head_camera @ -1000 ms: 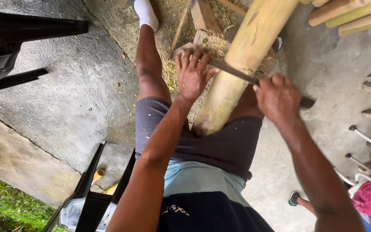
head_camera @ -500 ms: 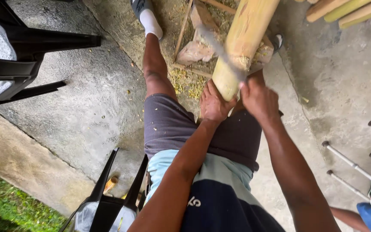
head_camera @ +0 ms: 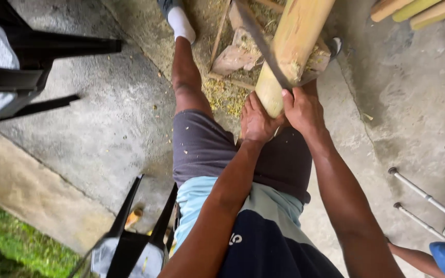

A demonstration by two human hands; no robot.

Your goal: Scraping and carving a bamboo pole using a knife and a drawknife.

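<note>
Where hands [head_camera: 279,110] meet, blade handle [head_camera: 284,85] hidden.

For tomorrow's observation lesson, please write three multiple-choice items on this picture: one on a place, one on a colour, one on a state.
1. Where does the near end of the bamboo pole rest?
A. On a chair seat
B. At the person's lap, between both hands
C. On the grass

2. What colour is the sock on the stretched-out leg?
A. White
B. Red
C. Black

3. How do the hands stand?
A. Both hang free
B. One holds a cup
C. Both are closed about the pole's end and the long blade

Answers:
1 B: the pole's cut end meets the left hand and right hand above the shorts.
2 A: the sock is plainly white.
3 C: the fingers of both hands wrap there, with the blade lying across the pole.
</note>
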